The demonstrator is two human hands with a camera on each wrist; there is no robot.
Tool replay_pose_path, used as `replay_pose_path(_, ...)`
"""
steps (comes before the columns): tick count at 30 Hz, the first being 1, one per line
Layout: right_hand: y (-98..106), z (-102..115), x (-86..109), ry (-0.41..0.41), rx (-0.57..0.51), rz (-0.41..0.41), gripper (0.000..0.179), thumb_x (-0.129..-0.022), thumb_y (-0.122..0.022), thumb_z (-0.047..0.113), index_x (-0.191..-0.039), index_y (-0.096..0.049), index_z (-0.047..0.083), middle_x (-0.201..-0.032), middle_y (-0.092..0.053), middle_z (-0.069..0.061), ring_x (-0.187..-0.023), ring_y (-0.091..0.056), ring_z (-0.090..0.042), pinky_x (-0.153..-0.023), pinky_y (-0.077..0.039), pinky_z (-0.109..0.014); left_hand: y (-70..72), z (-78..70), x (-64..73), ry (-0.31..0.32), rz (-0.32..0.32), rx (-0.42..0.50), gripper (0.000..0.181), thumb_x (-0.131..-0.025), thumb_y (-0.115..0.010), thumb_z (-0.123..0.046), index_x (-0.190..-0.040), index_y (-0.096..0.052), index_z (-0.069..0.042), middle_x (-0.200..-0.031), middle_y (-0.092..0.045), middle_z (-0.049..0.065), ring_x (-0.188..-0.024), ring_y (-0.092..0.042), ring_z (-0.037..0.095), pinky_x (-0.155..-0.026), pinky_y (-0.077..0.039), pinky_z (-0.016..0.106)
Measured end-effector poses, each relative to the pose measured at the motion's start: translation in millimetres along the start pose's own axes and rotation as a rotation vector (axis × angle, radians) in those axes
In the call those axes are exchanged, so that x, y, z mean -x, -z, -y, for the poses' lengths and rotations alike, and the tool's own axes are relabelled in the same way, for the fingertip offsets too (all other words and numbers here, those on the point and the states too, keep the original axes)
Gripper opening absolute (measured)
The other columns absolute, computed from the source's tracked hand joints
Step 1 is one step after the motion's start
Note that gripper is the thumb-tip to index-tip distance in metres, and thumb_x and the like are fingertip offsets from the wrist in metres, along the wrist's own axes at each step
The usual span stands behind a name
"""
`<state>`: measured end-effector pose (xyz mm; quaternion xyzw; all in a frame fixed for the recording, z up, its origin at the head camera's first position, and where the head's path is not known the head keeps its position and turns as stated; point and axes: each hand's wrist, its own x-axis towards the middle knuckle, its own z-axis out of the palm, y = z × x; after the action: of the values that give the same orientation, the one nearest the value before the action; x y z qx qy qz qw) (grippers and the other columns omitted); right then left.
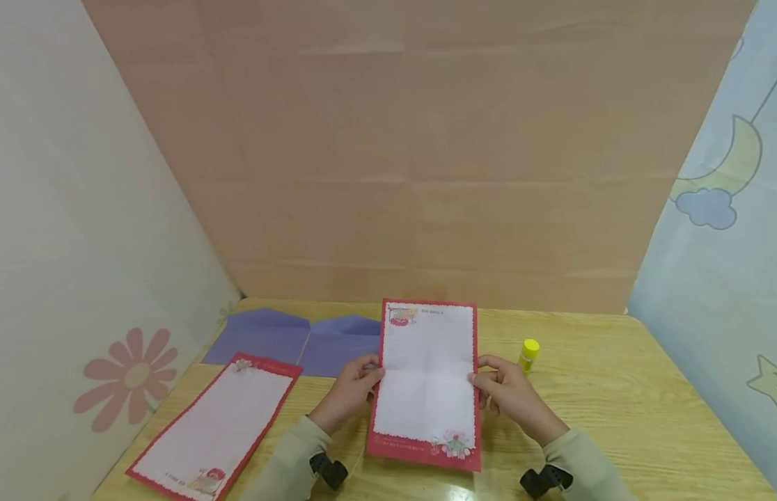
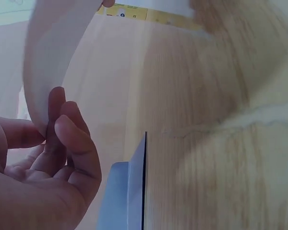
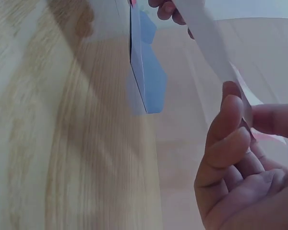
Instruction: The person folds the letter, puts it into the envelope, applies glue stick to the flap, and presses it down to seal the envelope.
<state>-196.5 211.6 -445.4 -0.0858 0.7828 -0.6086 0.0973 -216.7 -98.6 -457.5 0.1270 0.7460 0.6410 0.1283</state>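
Note:
A sheet of letter paper (image 1: pixel 426 390) with a red border, a white middle and small printed pictures is held up above the table. Faint creases cross its middle. My left hand (image 1: pixel 351 391) pinches its left edge between thumb and fingers, as the left wrist view shows with the hand (image 2: pixel 53 158) at the paper's edge (image 2: pixel 57 52). On the opposite edge, my right hand (image 1: pixel 510 391) pinches the sheet the same way; in the right wrist view the thumb and fingers of that hand (image 3: pixel 240 158) meet on the paper (image 3: pixel 209 43).
Two purple envelopes, a left one (image 1: pixel 253 341) and a right one (image 1: pixel 338 348), lie at the back left with flaps raised. A second red-bordered sheet (image 1: pixel 216 424) lies front left. Behind my right hand stands a yellow glue stick (image 1: pixel 529 353). Walls enclose the wooden table (image 1: pixel 620 417).

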Motion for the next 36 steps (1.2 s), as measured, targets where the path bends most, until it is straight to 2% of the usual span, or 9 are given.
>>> replay_pose_path(10,1.7,0.0,-0.1,0.007,-0.014,0.028,0.034,-0.101,-0.059,0.016,-0.124,-0.05,-0.008,-0.071,-0.064,-0.013,-0.058,-0.058,-0.018,-0.047,-0.043,-0.024,4.9,4.9,0.7,0.017,0.007,0.021,0.033,-0.106,-0.045,-0.01,-0.136,-0.045,0.004,-0.085,-0.065,0.008,-0.071,-0.06,0.016,-0.065,-0.053,0.031)
replay_pose_path(17,1.0,-0.6,-2.1,0.027,-0.015,0.023,0.026,-0.101,-0.057,0.012,-0.12,-0.056,-0.006,-0.072,-0.063,-0.012,-0.06,-0.059,-0.019,-0.047,-0.043,-0.025,4.7,4.6,-0.4,-0.012,0.003,0.018,0.023,-0.107,-0.044,-0.01,-0.125,-0.052,0.002,-0.082,-0.063,0.007,-0.071,-0.058,0.016,-0.063,-0.053,0.031)
replay_pose_path(22,-0.3,-0.3,-2.9,0.005,0.002,-0.012,0.028,-0.101,-0.048,0.003,-0.125,-0.06,-0.004,-0.073,-0.062,-0.007,-0.06,-0.054,-0.017,-0.048,-0.043,-0.027,4.6,4.8,0.5,-0.025,0.007,0.014,0.023,-0.108,-0.044,-0.011,-0.119,-0.06,-0.001,-0.09,-0.066,0.008,-0.074,-0.061,0.018,-0.066,-0.052,0.034)
replay_pose_path(26,-0.9,-0.4,-3.4,0.002,0.027,-0.016,0.029,-0.1,-0.047,0.003,-0.123,-0.063,-0.002,-0.072,-0.059,-0.007,-0.063,-0.055,-0.017,-0.048,-0.044,-0.027,4.2,3.2,1.9,-0.031,-0.008,-0.032,0.027,-0.108,-0.04,-0.011,-0.115,-0.065,-0.003,-0.102,-0.064,0.008,-0.076,-0.054,0.019,-0.067,-0.051,0.038)
replay_pose_path(29,-0.8,-0.6,-3.8,0.015,0.026,-0.006,0.028,-0.101,-0.049,0.006,-0.123,-0.063,-0.003,-0.075,-0.059,-0.008,-0.065,-0.057,-0.017,-0.048,-0.045,-0.028,3.2,3.2,2.5,-0.036,-0.014,-0.057,0.031,-0.108,-0.038,-0.011,-0.115,-0.067,-0.002,-0.104,-0.058,0.009,-0.077,-0.047,0.022,-0.065,-0.05,0.041)
replay_pose_path(33,-0.8,-0.4,-3.7,0.002,0.004,-0.001,0.029,-0.104,-0.049,0.01,-0.125,-0.062,-0.005,-0.083,-0.058,-0.008,-0.067,-0.057,-0.017,-0.049,-0.045,-0.028,1.9,3.8,2.2,-0.013,-0.013,-0.032,0.034,-0.108,-0.036,-0.01,-0.114,-0.068,0.0,-0.1,-0.055,0.011,-0.075,-0.044,0.023,-0.061,-0.05,0.041)
replay_pose_path(36,-1.1,-0.1,-3.0,-0.008,-0.013,0.003,0.029,-0.105,-0.047,0.011,-0.125,-0.062,-0.005,-0.092,-0.056,-0.01,-0.068,-0.057,-0.016,-0.05,-0.045,-0.028,1.1,3.6,2.1,0.006,-0.022,-0.046,0.032,-0.107,-0.04,-0.012,-0.112,-0.069,-0.001,-0.097,-0.057,0.009,-0.073,-0.045,0.021,-0.059,-0.048,0.038)
